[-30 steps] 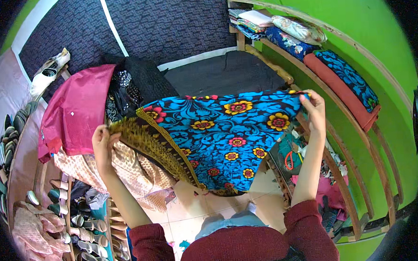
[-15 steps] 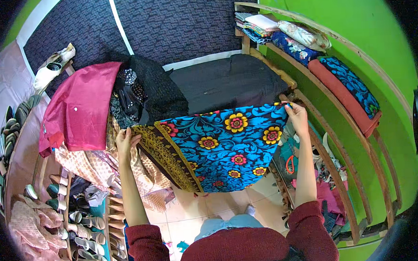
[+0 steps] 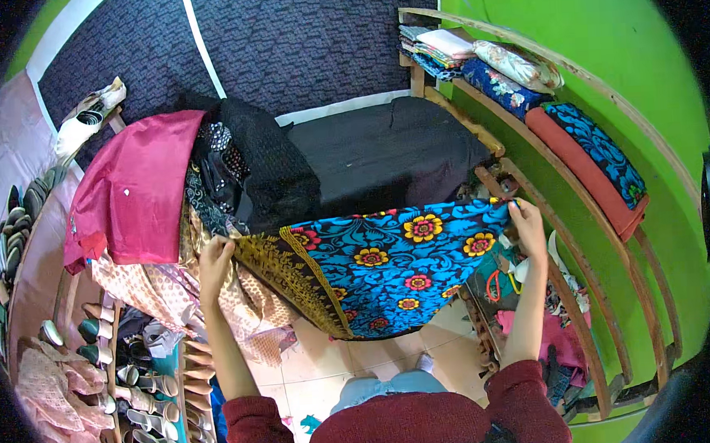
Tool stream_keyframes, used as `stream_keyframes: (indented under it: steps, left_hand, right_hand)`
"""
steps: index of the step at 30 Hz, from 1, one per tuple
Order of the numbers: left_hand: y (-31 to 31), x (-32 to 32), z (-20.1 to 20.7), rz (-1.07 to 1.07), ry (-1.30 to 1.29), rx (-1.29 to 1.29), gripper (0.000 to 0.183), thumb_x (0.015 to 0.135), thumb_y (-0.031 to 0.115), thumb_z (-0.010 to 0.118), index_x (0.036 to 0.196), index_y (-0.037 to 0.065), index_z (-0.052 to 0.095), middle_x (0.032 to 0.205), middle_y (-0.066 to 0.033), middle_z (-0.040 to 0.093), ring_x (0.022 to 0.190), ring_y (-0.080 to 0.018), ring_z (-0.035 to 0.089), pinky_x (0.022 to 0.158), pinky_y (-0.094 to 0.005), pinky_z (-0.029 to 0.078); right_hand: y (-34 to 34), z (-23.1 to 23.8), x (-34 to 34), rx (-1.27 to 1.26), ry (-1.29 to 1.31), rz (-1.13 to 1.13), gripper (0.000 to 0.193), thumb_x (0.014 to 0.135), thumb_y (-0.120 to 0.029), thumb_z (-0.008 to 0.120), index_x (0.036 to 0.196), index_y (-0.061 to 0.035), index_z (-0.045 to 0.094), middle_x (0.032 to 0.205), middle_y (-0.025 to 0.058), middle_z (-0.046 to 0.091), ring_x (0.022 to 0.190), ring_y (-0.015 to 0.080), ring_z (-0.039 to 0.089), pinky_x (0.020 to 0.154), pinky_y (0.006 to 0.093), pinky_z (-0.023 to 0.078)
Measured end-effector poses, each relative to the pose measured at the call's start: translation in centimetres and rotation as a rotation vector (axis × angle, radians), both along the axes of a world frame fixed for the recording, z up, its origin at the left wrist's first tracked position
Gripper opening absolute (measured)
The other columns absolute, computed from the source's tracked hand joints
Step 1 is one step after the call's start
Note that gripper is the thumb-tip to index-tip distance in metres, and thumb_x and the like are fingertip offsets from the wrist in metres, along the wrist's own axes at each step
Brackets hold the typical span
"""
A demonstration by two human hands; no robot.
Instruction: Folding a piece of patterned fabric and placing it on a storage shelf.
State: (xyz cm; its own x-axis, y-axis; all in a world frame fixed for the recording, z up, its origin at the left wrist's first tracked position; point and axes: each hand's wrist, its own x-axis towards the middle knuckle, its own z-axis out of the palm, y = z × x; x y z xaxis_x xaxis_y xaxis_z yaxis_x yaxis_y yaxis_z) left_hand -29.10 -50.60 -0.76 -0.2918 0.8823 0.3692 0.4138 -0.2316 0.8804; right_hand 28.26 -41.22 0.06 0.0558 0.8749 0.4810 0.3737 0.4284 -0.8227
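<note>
A patterned cloth [image 3: 404, 259] hangs stretched between my two hands, blue and black with yellow and red flowers and a dark, gold-figured border on its left. Its upper left corner is pinched in my left hand [image 3: 215, 263]. At the upper right corner, my right hand [image 3: 529, 222] grips the edge. The lower part droops above the tiled floor. Just beyond the cloth lies a surface covered in black cloth [image 3: 384, 153]. Near my left hand, a magenta cloth [image 3: 143, 187] and a cream dotted cloth [image 3: 152, 282] hang over a heap of fabrics.
Folded fabrics, among them a rust-coloured one [image 3: 579, 172], rest on a wooden rack [image 3: 610, 246] along the green wall at right. Racks of shoes [image 3: 149, 405] stand at lower left. Clothes [image 3: 562, 335] are piled low behind the right rack. A black lace cloth [image 3: 269, 162] lies beyond the left hand.
Both hands have come a little nearer to me, carrying the cloth with them. The right hand also shifted rightward, and the cloth's upper edge now sits lower in view.
</note>
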Motion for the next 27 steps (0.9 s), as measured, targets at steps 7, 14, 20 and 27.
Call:
stream_keyframes:
  steps: [7, 14, 20, 27]
  left_hand:
    - [-2.2, -1.0, 4.6, -0.202, -0.295, 0.146, 0.017, 0.083, 0.019, 0.055, 0.086, 0.002, 0.055, 0.073, 0.0016, 0.051, 0.066, -0.0051, 0.047, 0.055, -0.0197, 0.035]
    - [-8.7, 3.0, -11.1, 0.049, -0.281, 0.129, 0.040, 0.088, 0.032, 0.044, 0.113, 0.002, 0.051, 0.104, -0.0057, 0.055, 0.091, -0.0158, 0.053, 0.080, -0.0270, 0.042]
    - [-11.3, 5.2, -16.7, -0.051, -0.511, -0.033, 0.046, 0.087, 0.037, 0.041, 0.116, 0.002, 0.048, 0.108, -0.0074, 0.054, 0.095, -0.0174, 0.052, 0.083, -0.0296, 0.041]
    - [-5.3, 0.6, -14.9, -0.147, -0.765, -0.202, 0.054, 0.087, 0.044, 0.038, 0.119, 0.001, 0.045, 0.112, -0.0094, 0.052, 0.100, -0.0193, 0.050, 0.087, -0.0327, 0.040]
  right_hand:
    - [-0.4, 4.0, 0.7, -0.082, 0.255, 0.349, 0.040, 0.082, -0.025, 0.057, 0.114, -0.0016, 0.052, 0.109, 0.0050, 0.053, 0.092, 0.0090, 0.046, 0.078, 0.0238, 0.036]
    - [-3.2, -15.6, -4.4, -1.370, 0.969, 1.323, 0.113, 0.062, -0.085, 0.025, 0.132, 0.0035, 0.023, 0.134, 0.0169, 0.033, 0.123, 0.0321, 0.032, 0.100, 0.0470, 0.029]
    - [-11.8, -30.0, -6.1, -1.283, 0.455, 0.757, 0.046, 0.074, -0.023, 0.069, 0.112, -0.0023, 0.055, 0.092, 0.0022, 0.063, 0.078, 0.0108, 0.058, 0.073, 0.0268, 0.046]
    - [-4.8, -16.8, -7.3, -0.957, 0.582, 0.571, 0.037, 0.075, -0.008, 0.063, 0.108, 0.0031, 0.053, 0.101, 0.0125, 0.060, 0.091, 0.0216, 0.059, 0.084, 0.0359, 0.046]
